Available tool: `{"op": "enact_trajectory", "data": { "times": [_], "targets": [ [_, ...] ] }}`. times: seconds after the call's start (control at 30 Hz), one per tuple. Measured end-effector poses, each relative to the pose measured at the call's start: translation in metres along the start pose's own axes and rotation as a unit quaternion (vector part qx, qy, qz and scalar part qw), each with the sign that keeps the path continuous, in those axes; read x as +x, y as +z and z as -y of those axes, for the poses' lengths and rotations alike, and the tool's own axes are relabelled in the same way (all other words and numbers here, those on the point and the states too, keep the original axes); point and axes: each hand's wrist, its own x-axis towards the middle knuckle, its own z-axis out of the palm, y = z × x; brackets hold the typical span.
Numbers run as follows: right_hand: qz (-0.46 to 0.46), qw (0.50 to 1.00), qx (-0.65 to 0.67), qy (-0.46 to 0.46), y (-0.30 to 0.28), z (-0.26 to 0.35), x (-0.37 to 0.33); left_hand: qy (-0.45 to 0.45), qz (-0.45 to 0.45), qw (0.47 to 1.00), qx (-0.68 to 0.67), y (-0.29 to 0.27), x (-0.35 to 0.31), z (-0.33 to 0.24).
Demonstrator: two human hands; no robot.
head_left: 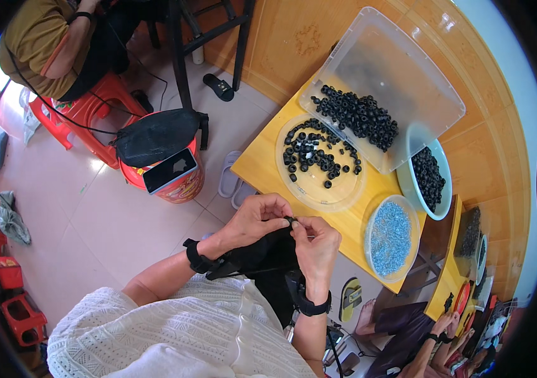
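In front of my lap, my left hand (257, 219) and my right hand (316, 244) meet with their fingertips pinched on one small black part (290, 220). The fingers cover most of it, so its full shape is hidden. Just beyond my hands, a round clear lid-like tray (338, 200) lies on the yellow table (254, 165), with loose black ring-shaped parts (328, 165) scattered on it. At the table's near right end sits a round clear tub holding many small light-blue pieces (391, 238).
A tilted clear plastic bin (401, 75) holds a heap of black parts at the back. Beside it a pale teal bowl (444, 200) contains more. On my left stand a red bucket (183, 186) with a phone (171, 171) and black bag (158, 135) on top. Other people sit nearby.
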Motion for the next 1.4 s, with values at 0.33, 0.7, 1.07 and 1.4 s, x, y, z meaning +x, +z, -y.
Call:
{"op": "enact_trajectory", "data": {
  "times": [0.33, 0.7, 1.07, 1.4],
  "targets": [
    [-0.033, 0.989, -0.109, -0.094, 0.017, 0.003, -0.010, 0.000, -0.097, 0.994, 0.054, 0.011, 0.001, 0.012],
    [-0.079, 0.979, -0.109, -0.152, 0.030, -0.015, -0.006, -0.009, -0.165, 0.986, -0.011, 0.021, 0.000, 0.016],
    [-0.026, 0.972, -0.188, -0.141, 0.018, -0.020, -0.008, -0.079, -0.085, 0.970, 0.215, 0.017, -0.001, 0.008],
    [-0.044, 0.981, -0.137, -0.134, 0.010, -0.024, -0.001, -0.128, -0.066, 0.982, 0.118, 0.019, -0.003, 0.016]
  ]
}}
